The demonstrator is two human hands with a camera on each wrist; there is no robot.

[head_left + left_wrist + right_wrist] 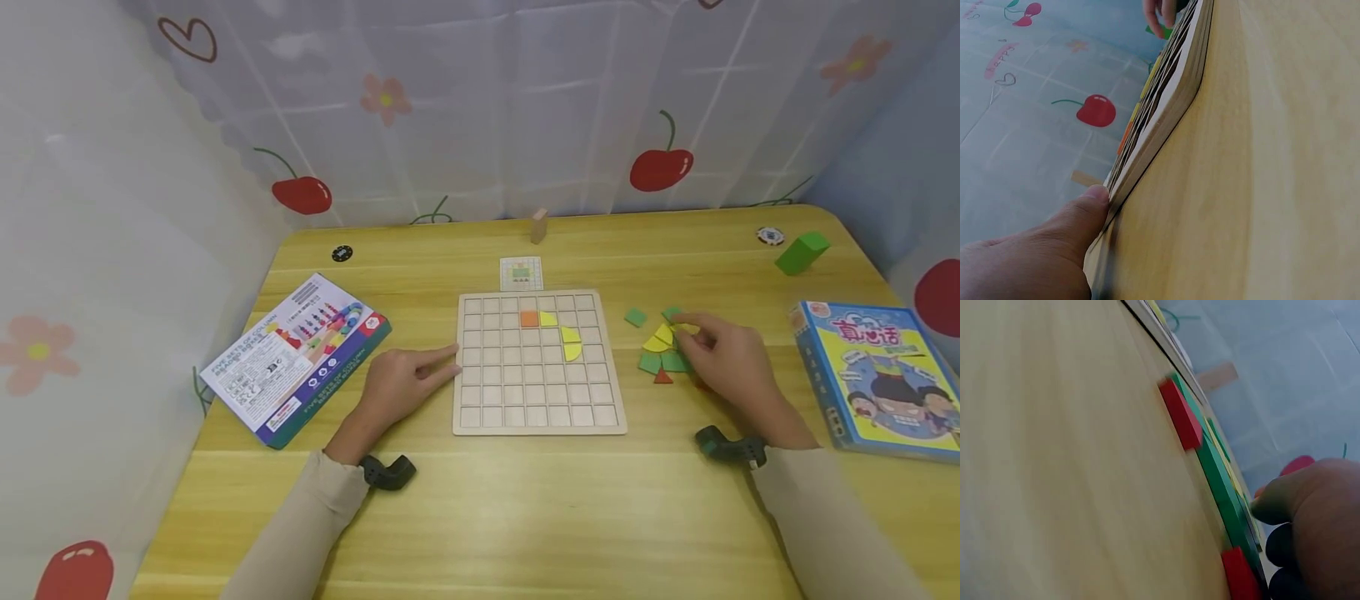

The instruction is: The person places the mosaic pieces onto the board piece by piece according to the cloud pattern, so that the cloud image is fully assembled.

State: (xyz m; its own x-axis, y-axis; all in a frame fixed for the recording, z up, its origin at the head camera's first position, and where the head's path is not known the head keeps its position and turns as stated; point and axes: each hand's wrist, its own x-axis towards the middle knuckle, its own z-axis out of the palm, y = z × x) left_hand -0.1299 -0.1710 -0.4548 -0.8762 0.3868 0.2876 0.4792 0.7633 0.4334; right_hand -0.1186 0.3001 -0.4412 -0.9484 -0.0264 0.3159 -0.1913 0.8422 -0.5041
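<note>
Fingers (pixel 693 327) of the right hand (pixel 723 354) are curled down over the loose pile of tiles (pixel 663 350), tips on a yellow quarter-round tile (pixel 662 337) at the top of the pile. Looks like a pinch forming, but I cannot tell from any view whether the piece is actually clamped or just touched. The right wrist view shows only knuckles beside green and red tile edges.

Left hand (pixel 401 382) lies flat on the counter (pixel 480 508), fingers straight and together, index tip against the left edge of the wooden grid board (pixel 538 362). The left wrist view confirms the thumb (pixel 1082 215) pressing the board's side. Holds nothing.

Board is mid-counter, between the hands. It carries one orange square (pixel 529 318) and three yellow pieces (pixel 570 343) in the upper right cells. Pile is just right of the board, a green square (pixel 635 317) lying slightly apart.

Handling, judged from looks:
- tiles are thin, stiff, painted wood; light, not fragile
- smooth faces, likely slippery when pinched flat
- low profile on the counter, so take hold at opposite edges, or slide one clear of the pile first
- board is rigid and light, may skate when a tile is pressed in; the left hand's bracing makes sense

Also there: pattern card (pixel 521 272) behind the board, printed box (pixel 296 358) at left, blue box (pixel 881 379) at right, green block (pixel 801 252) far right.
</note>
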